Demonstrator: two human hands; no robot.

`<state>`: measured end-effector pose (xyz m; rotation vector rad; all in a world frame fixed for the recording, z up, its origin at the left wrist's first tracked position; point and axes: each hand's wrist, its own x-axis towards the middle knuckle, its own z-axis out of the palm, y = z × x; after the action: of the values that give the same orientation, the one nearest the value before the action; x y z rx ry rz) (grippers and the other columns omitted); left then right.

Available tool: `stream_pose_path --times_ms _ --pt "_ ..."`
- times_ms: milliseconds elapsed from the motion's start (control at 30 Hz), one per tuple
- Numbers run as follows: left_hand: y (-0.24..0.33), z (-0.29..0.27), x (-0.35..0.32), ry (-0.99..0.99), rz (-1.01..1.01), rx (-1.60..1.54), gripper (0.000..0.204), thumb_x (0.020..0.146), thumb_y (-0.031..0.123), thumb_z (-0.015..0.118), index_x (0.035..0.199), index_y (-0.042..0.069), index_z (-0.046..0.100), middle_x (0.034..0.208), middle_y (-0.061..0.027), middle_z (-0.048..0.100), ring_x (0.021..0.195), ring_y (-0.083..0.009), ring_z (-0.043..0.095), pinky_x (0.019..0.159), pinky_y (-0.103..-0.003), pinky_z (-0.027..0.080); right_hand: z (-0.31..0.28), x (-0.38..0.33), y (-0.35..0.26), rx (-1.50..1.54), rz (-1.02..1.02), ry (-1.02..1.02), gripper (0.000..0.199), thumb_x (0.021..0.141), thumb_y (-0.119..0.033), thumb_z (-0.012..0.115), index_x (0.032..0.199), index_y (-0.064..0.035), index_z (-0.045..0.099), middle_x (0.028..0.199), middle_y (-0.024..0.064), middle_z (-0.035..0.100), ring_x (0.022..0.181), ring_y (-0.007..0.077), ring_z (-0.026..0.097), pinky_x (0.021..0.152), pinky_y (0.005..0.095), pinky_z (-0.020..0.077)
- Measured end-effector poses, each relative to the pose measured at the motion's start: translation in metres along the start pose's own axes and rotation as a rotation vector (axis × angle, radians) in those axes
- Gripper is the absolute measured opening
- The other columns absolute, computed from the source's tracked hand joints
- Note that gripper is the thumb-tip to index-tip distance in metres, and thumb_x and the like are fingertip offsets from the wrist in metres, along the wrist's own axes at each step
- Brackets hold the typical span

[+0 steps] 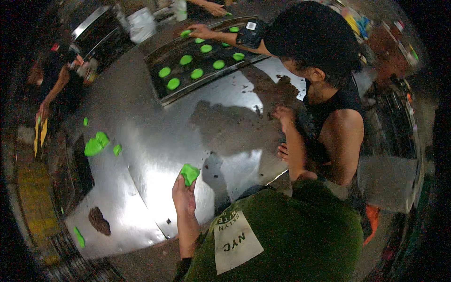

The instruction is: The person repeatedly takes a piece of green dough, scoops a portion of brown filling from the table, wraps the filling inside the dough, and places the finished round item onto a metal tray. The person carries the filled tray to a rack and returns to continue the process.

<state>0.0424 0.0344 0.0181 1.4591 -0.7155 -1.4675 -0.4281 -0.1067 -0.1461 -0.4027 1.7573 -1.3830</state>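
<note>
Evidently the step in hand is portioning and shaping: the left hand [184,193] pinches a green lump [190,174] between its fingertips, holding it just above the steel table [155,122] near its front edge. What looks like the right hand [283,114] rests farther back on the table beside a dark smear [275,89], fingers curled; whether it holds anything cannot be told. Judging by the flat rounds [197,74] already laid out, the next move calls for pressing the lump to a like shape and carrying it well across the table to the tray [162,94], where the near end is filled and free spots lie farther back. A co-worker's hand [202,31] is already over the tray's far side, so any reach there has to keep clear of that arm. By count: one tray; ten rounds lying on it, plus an eleventh under the co-worker's fingers; one lump in the left hand; a larger heap [95,144] of the same green stuff at the table's left with two small bits beside it and one more scrap [79,237] at the front corner; one brown blob [99,221] near that corner. Two other people are partly visible at the far edges.
</note>
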Motion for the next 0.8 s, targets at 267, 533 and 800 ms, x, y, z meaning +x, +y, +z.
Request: stream_pose_path --times_ms 267,533,800 --pt "0.021 0.019 0.001 -0.096 -0.107 -0.405 0.049 0.104 0.032 0.044 0.134 -0.006 0.046 0.129 -0.0175 0.056 0.118 -0.0265 0.057 0.104 -0.039 0.046 0.116 -0.29 -0.079 -0.284 -0.569 -0.874 0.018 0.088 -0.006 0.067 0.104 0.002 0.069 0.107 0.0122 0.069 0.089 0.0237 0.068 0.083 0.0334 0.0546" --pt "0.055 0.056 0.022 -0.203 -0.107 -0.332 0.042 0.099 0.02 0.056 0.137 0.003 0.049 0.125 -0.008 0.06 0.112 -0.017 0.059 0.095 -0.033 0.049 0.152 -0.288 -0.097 -0.205 -0.769 -0.818 0.02 0.089 -0.004 0.065 0.107 0.0024 0.069 0.109 0.0126 0.067 0.096 0.0193 0.064 0.085 0.0313 0.0517" --pt "0.044 0.065 0.06 -0.146 -0.181 -0.216 0.042 0.099 0.014 0.054 0.138 0.0 0.045 0.12 -0.0089 0.061 0.11 -0.0204 0.059 0.097 -0.035 0.048 0.173 -0.215 -0.079 0.095 0.403 -0.937 0.029 0.091 -0.018 0.068 0.113 0.0011 0.062 0.096 0.0066 0.066 0.09 0.0216 0.064 0.08 0.0335 0.0515"
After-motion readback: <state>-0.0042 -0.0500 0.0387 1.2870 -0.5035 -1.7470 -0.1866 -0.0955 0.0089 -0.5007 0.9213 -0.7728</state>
